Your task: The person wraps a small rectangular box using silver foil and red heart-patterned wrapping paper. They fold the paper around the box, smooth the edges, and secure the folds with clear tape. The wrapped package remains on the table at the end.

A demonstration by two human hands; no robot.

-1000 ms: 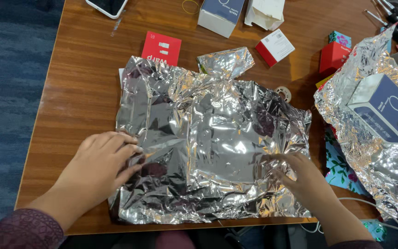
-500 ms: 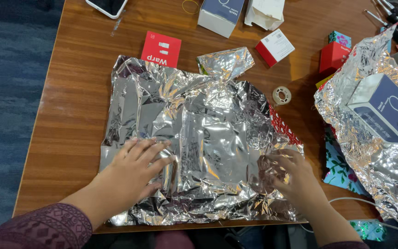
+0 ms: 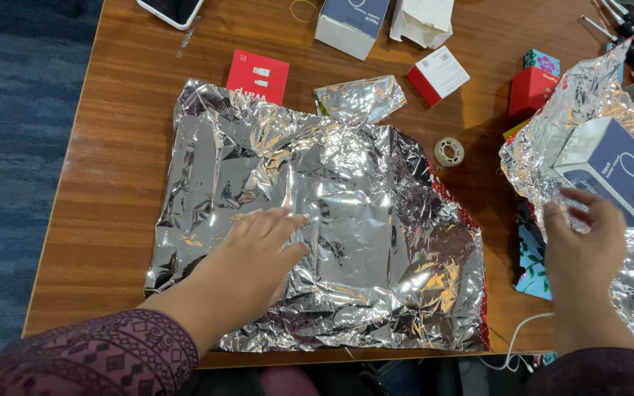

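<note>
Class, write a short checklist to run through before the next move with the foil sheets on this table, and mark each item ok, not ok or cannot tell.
1. Left hand flat on the large foil sheet: ok.
2. Right hand on that sheet: not ok, it is over the second foil sheet.
3. Large sheet smooth: not ok, crumpled.
4. Tape roll uncovered: ok.
5. Blue box on the second sheet: ok.
6. What lies under the large sheet: cannot tell.
</note>
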